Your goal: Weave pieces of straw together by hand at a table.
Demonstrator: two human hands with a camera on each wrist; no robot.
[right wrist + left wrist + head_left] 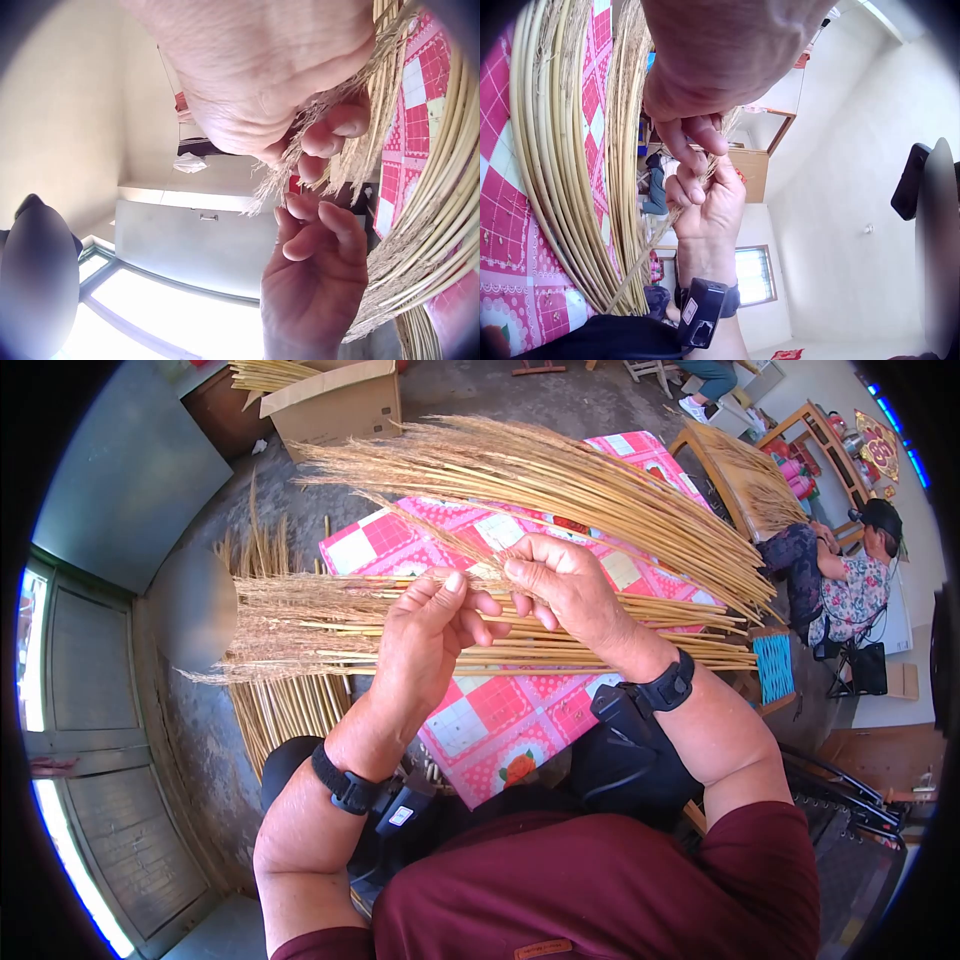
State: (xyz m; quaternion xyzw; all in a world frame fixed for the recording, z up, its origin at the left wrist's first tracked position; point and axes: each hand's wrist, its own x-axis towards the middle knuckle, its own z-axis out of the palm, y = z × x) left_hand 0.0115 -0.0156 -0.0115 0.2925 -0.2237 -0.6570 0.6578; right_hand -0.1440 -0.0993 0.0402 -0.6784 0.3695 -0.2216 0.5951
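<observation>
"So, where is the work seen to stand?"

"One grass plume point(264, 193) is held up over the patterned cloth point(460, 725), between the two hands. Its brushy part is pinched by the thumb and curled fingers of the right hand point(575, 590), and its loose tip is pointed toward the left hand point(420, 625)."

"And is anything gripped on the left?"

"That cannot be told for certain. The left fingers are bent, and the tip is met or nearly met by them, but whether any strand is pinched is not clearly shown."

"Which step is this judged to be?"

"Tidying of a single plume, it may be supposed; its strands seem to be picked through by fingertip. Meanwhile the far bundle point(600, 500) is laid across the far side of the cloth, and the near bundle point(300, 615) is spread below the hands."

"What is called for next, then?"

"A steady hold on the right, by this judgement, so that the plume is not twisted away, and a light pinch on the left, kept to the tip. If it is tugged hard, fine strands could be snapped or shed."
</observation>
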